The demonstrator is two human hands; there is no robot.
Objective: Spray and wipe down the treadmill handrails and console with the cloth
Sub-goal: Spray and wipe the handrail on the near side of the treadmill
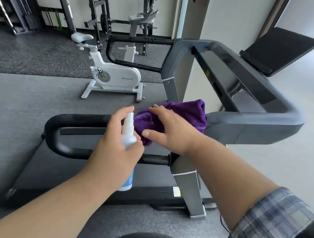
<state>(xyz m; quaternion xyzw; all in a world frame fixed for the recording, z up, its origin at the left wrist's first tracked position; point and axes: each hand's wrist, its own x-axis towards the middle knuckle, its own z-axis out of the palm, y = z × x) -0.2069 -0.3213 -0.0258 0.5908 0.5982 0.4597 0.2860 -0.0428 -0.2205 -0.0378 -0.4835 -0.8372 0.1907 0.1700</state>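
Left hand [116, 151]: wrapped around the spray bottle [128, 146], fingers closed on its body, forefinger raised above the nozzle.
Spray bottle: upright in the left fist, white nozzle head standing clear above the knuckles, pale blue base showing below the palm; the nozzle sits just beside the cloth, to the hand's right.
Right hand [170, 129]: laid flat, fingers spread, pressed on top of the purple cloth [186, 111]; thumb splayed toward the bottle. It pins the cloth rather than gripping it.
Purple cloth: bunched under and beyond the right palm, draped over the near handrail [73, 119] where that rail meets the grey console frame [255, 122].
Near handrail: black looped bar running out past the left hand, away from both wrists.
Console screen [278, 51]: dark panel well beyond the right hand, up and to its right.
Right sleeve [272, 221]: plaid, pushed back past the forearm.
Exercise bike [110, 75]: white, on the floor far beyond both hands.
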